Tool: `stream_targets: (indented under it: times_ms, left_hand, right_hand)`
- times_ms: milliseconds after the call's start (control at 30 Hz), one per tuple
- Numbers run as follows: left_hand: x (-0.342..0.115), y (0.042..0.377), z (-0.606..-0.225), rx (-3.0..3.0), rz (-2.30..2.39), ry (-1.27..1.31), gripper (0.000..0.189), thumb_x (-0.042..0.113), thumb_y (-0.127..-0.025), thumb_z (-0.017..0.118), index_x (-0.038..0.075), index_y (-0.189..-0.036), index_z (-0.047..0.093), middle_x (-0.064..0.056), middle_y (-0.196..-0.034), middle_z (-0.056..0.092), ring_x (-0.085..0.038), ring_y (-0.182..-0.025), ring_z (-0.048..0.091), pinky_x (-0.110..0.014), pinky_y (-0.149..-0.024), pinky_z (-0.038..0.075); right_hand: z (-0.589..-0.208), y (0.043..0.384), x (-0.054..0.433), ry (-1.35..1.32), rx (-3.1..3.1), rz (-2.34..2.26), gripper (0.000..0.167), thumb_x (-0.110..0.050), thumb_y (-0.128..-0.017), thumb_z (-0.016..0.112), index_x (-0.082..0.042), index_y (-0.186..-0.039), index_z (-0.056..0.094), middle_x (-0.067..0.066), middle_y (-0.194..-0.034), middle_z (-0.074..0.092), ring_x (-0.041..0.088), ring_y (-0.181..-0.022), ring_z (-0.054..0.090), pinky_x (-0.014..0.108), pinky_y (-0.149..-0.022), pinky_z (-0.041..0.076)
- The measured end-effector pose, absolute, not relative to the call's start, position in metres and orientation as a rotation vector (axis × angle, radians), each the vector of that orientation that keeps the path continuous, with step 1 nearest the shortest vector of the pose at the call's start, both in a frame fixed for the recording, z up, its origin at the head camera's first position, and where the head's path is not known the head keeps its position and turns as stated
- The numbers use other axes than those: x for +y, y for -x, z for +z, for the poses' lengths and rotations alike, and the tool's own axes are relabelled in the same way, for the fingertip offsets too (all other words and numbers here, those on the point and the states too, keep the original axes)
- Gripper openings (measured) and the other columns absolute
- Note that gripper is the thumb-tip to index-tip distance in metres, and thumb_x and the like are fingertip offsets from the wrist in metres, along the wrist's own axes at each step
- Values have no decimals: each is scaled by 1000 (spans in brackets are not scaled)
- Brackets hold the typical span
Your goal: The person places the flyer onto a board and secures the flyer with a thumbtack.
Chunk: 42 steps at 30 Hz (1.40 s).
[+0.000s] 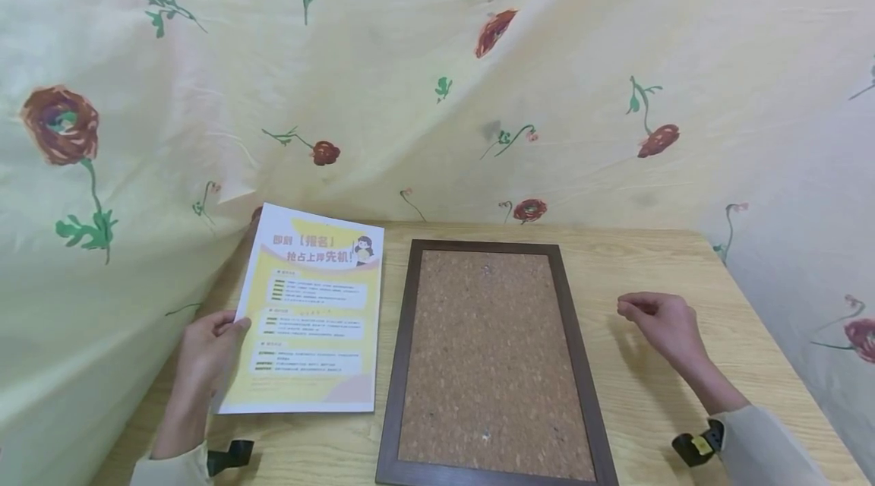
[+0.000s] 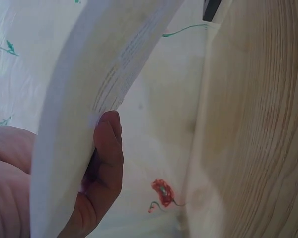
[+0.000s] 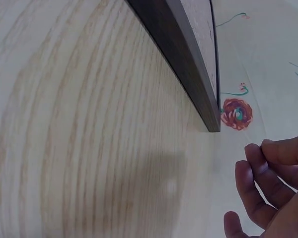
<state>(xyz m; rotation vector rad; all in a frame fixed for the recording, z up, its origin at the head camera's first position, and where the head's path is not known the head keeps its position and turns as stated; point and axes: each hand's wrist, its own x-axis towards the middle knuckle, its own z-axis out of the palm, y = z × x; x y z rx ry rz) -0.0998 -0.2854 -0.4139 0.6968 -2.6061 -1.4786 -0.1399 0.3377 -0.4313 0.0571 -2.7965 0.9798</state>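
Observation:
My left hand [image 1: 203,353] holds a printed flyer [image 1: 317,387] by its left edge, thumb on the printed face. The flyer is yellow and white with Chinese text and a small cartoon figure. Seen in the left wrist view, the flyer [image 2: 64,114] bends in a gentle curve. A cork board [image 1: 492,349] in a dark brown frame lies on the table to the flyer's right. Right of the board, my right hand [image 1: 666,323] is raised over the table. Its thumb and fingertips [image 3: 256,151] meet; whether something tiny is between them cannot be seen.
The light wood table [image 1: 656,258] carries the board. A cream cloth [image 1: 383,91] with red flowers hangs behind and along the sides. Small shiny spots [image 1: 486,436] show on the cork near its top and bottom. Each wrist wears a black camera [image 1: 697,444].

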Motion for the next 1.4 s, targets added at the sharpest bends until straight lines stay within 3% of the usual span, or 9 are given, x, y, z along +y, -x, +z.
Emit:
stream_targets:
  times_ms: [533, 800, 1000, 1167, 1400]
  left_hand:
    - [-267, 105, -424, -2606, -1701, -633, 45, 19, -101, 54, -13, -133, 49, -24, -109, 66, -19, -78, 67, -31, -65, 57]
    - [-260, 108, -425, -2541, -1827, -598, 43, 14, -102, 53, -15, -133, 47, -22, -106, 67, -18, -79, 69, -30, -65, 58]
    - [-257, 108, -426, -2480, -1916, -568, 42, 12, -102, 53, -16, -133, 46, -21, -105, 68, -18, -80, 70, -31, -67, 58]
    - [-252, 110, -428, -2449, -1988, -533, 40, 10, -102, 52, -16, -132, 46, -19, -105, 68, -18, -82, 70, -30, -69, 58]
    - [-246, 112, -428, -2450, -1987, -529, 41, 10, -103, 51, -16, -134, 45, -26, -114, 64, -17, -86, 69, -29, -72, 58]
  right_hand:
    - [-423, 142, 341, -50, -2803, 1028, 31, -21, -98, 63, 6, -112, 70, 17, -96, 73, 20, -81, 69, 21, -63, 50]
    - [-417, 144, 340, -22, -2804, 1078, 35, -24, -99, 62, 6, -115, 69, 18, -99, 73, 1, -79, 63, 18, -65, 51]
    - [-411, 149, 339, -2, -2816, 1100, 38, -28, -99, 61, 4, -116, 69, 18, -103, 73, 5, -85, 63, 19, -68, 50]
    - [-408, 152, 336, -13, -2817, 1146, 41, -31, -99, 61, 5, -119, 68, 18, -105, 72, -3, -84, 60, 19, -69, 50]
    - [-403, 158, 331, -7, -2820, 1198, 44, -33, -99, 60, 4, -121, 67, 17, -105, 72, 0, -85, 62, 25, -73, 51]
